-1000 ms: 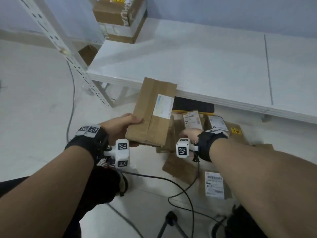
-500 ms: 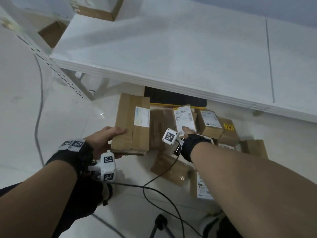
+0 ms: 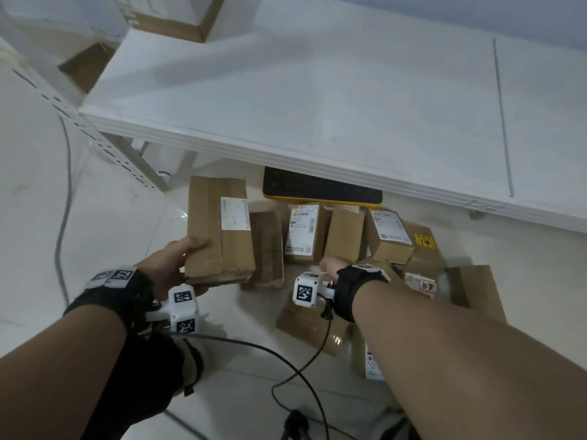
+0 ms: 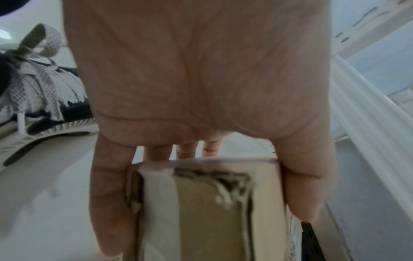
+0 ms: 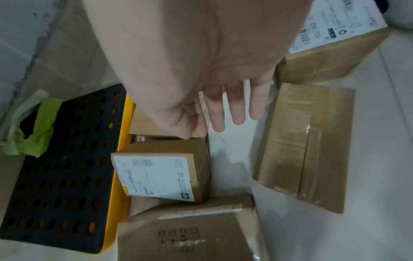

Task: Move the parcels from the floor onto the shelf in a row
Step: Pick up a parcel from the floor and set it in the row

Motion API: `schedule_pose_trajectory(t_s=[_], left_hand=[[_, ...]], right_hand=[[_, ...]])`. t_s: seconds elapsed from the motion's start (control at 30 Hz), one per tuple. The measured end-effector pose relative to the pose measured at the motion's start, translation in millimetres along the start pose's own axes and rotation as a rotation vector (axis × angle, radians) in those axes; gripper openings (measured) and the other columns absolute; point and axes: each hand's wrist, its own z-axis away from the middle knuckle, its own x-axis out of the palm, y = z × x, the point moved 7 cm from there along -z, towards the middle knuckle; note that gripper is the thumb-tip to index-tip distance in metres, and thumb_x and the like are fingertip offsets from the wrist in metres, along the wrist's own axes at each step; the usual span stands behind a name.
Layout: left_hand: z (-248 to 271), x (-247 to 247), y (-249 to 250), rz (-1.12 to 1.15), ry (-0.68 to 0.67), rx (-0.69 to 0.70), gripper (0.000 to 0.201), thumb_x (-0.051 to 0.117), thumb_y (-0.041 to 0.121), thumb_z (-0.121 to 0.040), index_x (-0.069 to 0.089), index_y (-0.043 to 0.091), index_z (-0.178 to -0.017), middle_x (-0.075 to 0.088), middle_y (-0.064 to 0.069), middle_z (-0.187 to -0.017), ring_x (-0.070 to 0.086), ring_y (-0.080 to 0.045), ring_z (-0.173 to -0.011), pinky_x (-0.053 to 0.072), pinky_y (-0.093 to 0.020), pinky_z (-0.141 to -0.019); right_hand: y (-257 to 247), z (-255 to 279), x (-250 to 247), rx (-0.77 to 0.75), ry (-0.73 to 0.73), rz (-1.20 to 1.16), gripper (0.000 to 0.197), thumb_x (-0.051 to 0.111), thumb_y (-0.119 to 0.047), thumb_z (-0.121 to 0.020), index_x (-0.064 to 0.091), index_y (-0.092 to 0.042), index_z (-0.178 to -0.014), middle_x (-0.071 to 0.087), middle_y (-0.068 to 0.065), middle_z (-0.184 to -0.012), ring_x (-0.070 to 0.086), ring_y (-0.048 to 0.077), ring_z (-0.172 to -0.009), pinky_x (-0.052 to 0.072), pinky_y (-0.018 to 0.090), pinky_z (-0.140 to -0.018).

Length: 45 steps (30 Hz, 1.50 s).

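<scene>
My left hand (image 3: 190, 258) grips a long brown parcel (image 3: 219, 230) with a white label by its near end, thumb on top, in front of the white shelf (image 3: 317, 90). The left wrist view shows that parcel's taped end (image 4: 196, 211) between thumb and fingers. My right hand (image 3: 330, 268) reaches low into the pile of parcels on the floor, close to a labelled parcel (image 3: 301, 230) and a plain one (image 3: 344, 233). Seen from the right wrist, the right hand (image 5: 210, 127) has straight fingers and holds nothing, its thumb at a plain box's edge beside a labelled parcel (image 5: 161, 176).
A black and yellow crate (image 3: 320, 188) lies under the shelf edge. One cardboard box (image 3: 178, 20) stands at the shelf's far left. More parcels (image 3: 473, 290) lie to the right. Cables (image 3: 298, 373) cross the floor near me, and the perforated shelf post (image 3: 79, 122) stands left.
The parcel in my left hand has come down from the shelf edge to just above the floor pile. My right hand stays low over the pile.
</scene>
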Motion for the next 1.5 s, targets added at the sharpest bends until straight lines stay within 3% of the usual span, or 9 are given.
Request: schedule_pose_trajectory(t_s=[0.1,0.2,0.43,0.6,0.8,0.9,1.23,1.37,1.5], left_hand=[[-7.6,-8.4,-12.9,0.015,0.012,-0.030,0.100,0.089,0.052,-0.042,0.057,0.006,-0.126,0.065,-0.023,-0.112,0.067,-0.038,-0.087,0.058,-0.044,-0.067],[-15.9,-9.7,-23.6,0.068,0.024,-0.038,0.097,0.084,0.051,-0.050,0.055,0.006,-0.131,0.065,-0.022,-0.108,0.066,-0.037,-0.081,0.055,-0.043,-0.062],[-33.3,-5.3,-36.9,0.247,0.022,-0.038,0.060,0.051,0.047,-0.090,0.052,0.006,-0.134,0.067,-0.016,-0.089,0.066,-0.032,-0.063,0.051,-0.035,-0.047],[-37.8,17.4,-36.6,0.340,-0.035,-0.034,0.048,0.043,0.047,-0.092,0.059,0.009,-0.116,0.070,-0.012,-0.080,0.064,-0.030,-0.064,0.049,-0.035,-0.054],[-33.8,26.2,-30.5,0.387,-0.054,-0.004,0.051,0.041,0.048,-0.091,0.058,0.012,-0.122,0.066,-0.015,-0.089,0.059,-0.032,-0.072,0.047,-0.035,-0.054],[-32.4,16.9,-25.8,0.372,-0.009,0.037,0.056,0.043,0.048,-0.091,0.055,0.009,-0.130,0.066,-0.015,-0.090,0.061,-0.030,-0.066,0.048,-0.032,-0.050],[-54.1,10.4,16.5,0.337,0.003,0.076,0.050,0.042,0.047,-0.094,0.055,0.011,-0.126,0.073,-0.006,-0.075,0.068,-0.022,-0.056,0.052,-0.027,-0.045],[-57.7,21.9,11.6,0.272,-0.022,0.031,0.055,0.041,0.044,-0.094,0.053,0.007,-0.132,0.070,-0.011,-0.081,0.067,-0.025,-0.055,0.050,-0.027,-0.041],[-53.0,21.4,1.4,0.289,-0.017,0.014,0.060,0.038,0.045,-0.093,0.049,0.007,-0.138,0.067,-0.013,-0.091,0.066,-0.027,-0.060,0.051,-0.028,-0.044]], right_hand=[[-0.5,13.0,16.9,0.040,-0.048,-0.011,0.024,0.046,-0.020,-0.097,0.057,-0.006,-0.113,0.057,0.017,-0.112,0.055,0.027,-0.105,0.043,0.034,-0.088],[-5.9,10.3,30.2,0.017,-0.083,-0.053,0.042,0.046,-0.019,-0.098,0.048,0.000,-0.135,0.049,0.017,-0.140,0.049,0.031,-0.129,0.042,0.036,-0.105],[-25.1,2.1,64.6,0.002,-0.086,-0.059,0.037,0.050,-0.019,-0.097,0.052,0.000,-0.128,0.056,0.013,-0.124,0.055,0.031,-0.115,0.042,0.038,-0.102],[-25.5,12.3,84.2,0.004,-0.196,-0.056,0.037,0.061,-0.029,-0.089,0.059,-0.005,-0.117,0.061,0.007,-0.099,0.059,0.020,-0.076,0.045,0.024,-0.058],[-47.3,18.0,101.6,-0.087,-0.189,0.012,0.040,0.049,-0.029,-0.095,0.056,-0.008,-0.128,0.057,0.010,-0.121,0.052,0.015,-0.077,0.038,0.023,-0.056],[-45.1,15.5,94.4,-0.074,-0.157,0.003,0.039,0.047,-0.024,-0.095,0.056,-0.004,-0.127,0.059,0.013,-0.125,0.056,0.023,-0.092,0.050,0.034,-0.086],[-45.9,-1.4,89.5,0.050,-0.167,-0.221,0.037,0.060,-0.025,-0.092,0.059,-0.002,-0.120,0.063,0.015,-0.113,0.061,0.023,-0.095,0.049,0.037,-0.094],[-42.2,-11.3,97.3,0.097,-0.180,-0.218,0.022,0.061,-0.028,-0.090,0.059,-0.006,-0.088,0.060,0.009,-0.085,0.060,0.024,-0.081,0.050,0.039,-0.094],[-38.0,-12.1,102.1,0.054,-0.201,-0.159,0.064,0.067,-0.038,-0.082,0.044,-0.008,-0.135,0.059,0.014,-0.120,0.064,0.030,-0.096,0.053,0.040,-0.078]])
